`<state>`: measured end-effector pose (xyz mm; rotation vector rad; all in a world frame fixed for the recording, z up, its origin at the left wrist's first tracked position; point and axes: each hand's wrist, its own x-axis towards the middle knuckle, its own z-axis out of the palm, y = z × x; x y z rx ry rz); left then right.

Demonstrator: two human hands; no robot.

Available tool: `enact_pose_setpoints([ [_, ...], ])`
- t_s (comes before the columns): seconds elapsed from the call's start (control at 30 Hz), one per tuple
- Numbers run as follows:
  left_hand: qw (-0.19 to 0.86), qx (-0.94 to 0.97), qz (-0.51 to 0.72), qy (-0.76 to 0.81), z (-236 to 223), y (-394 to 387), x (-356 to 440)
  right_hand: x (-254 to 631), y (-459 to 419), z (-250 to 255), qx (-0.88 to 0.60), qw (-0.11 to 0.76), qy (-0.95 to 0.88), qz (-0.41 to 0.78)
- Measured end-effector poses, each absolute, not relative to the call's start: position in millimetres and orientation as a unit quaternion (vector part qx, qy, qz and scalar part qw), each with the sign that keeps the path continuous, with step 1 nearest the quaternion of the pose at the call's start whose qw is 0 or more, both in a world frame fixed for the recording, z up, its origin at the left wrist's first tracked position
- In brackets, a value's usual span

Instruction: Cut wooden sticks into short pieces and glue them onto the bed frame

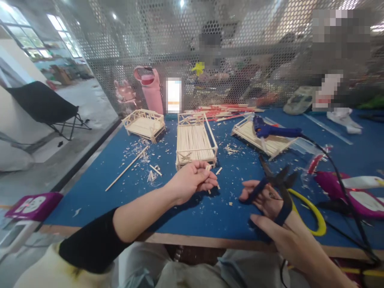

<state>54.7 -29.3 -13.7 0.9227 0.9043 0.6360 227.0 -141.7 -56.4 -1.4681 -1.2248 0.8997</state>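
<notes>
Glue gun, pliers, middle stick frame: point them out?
Glue gun (279,131): head view, on its blue handle.
Pliers (282,181): head view, on the dark metal head.
Middle stick frame (194,140): head view, on its slatted floor.

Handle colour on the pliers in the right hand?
Dark blue handles on the pliers; best seen in the head view.

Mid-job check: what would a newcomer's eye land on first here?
Probably the pale stick bed in mid-picture on the blue table, the left hand at its near end. Next, the pliers in the right hand, lower right. Toward the back, left of centre, a pink bottle stands out.
</notes>
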Motion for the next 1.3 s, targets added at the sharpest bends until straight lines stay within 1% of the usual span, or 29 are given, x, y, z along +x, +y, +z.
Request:
enact_pose_setpoints([
  [0.07,0.765,0.432,0.282,0.385,-20.6,-29.4,51.5,227.0,-135.2,-46.1,-0.608,0.499,-0.523,0.329],
  [0.2,0.781,0.482,0.248,0.309,-25.5,-37.0,45.3,213.1,-114.5,-23.0,-0.614,0.539,-0.521,0.247],
  [0.37,0.779,0.519,0.243,0.255,-25.3,-44.5,41.8,190.4,-101.6,-17.7,-0.587,0.521,-0.554,0.277],
  [0.5,0.78,0.529,0.219,0.252,-25.5,-46.4,41.1,183.1,-104.7,-23.4,-0.559,0.558,-0.508,0.343],
  [0.57,0.787,0.517,0.214,0.261,-25.2,-46.7,41.1,184.3,-105.5,-24.8,-0.552,0.576,-0.482,0.361],
  [0.67,0.796,0.48,0.2,0.31,-24.5,-46.6,41.9,191.5,-103.3,-24.6,-0.558,0.602,-0.457,0.344],
  [0.8,0.804,0.457,0.158,0.345,-23.0,-47.6,44.0,198.8,-99.7,-24.7,-0.546,0.592,-0.451,0.385],
  [0.9,0.807,0.453,0.152,0.345,-22.3,-48.2,45.1,195.7,-101.1,-27.7,-0.555,0.587,-0.456,0.373],
  [1.03,0.807,0.464,0.13,0.342,-22.5,-47.1,44.3,187.7,-103.9,-29.9,-0.584,0.552,-0.503,0.318],
  [1.13,0.798,0.482,0.115,0.344,-22.3,-45.8,43.7,188.4,-102.3,-25.5,-0.605,0.509,-0.54,0.291],
  [1.2,0.791,0.476,0.133,0.36,-21.7,-45.0,44.1,195.8,-101.0,-19.3,-0.631,0.458,-0.566,0.268],
  [1.3,0.788,0.451,0.179,0.379,-20.5,-44.5,44.9,216.3,-103.7,-9.6,-0.674,0.342,-0.618,0.215],
])
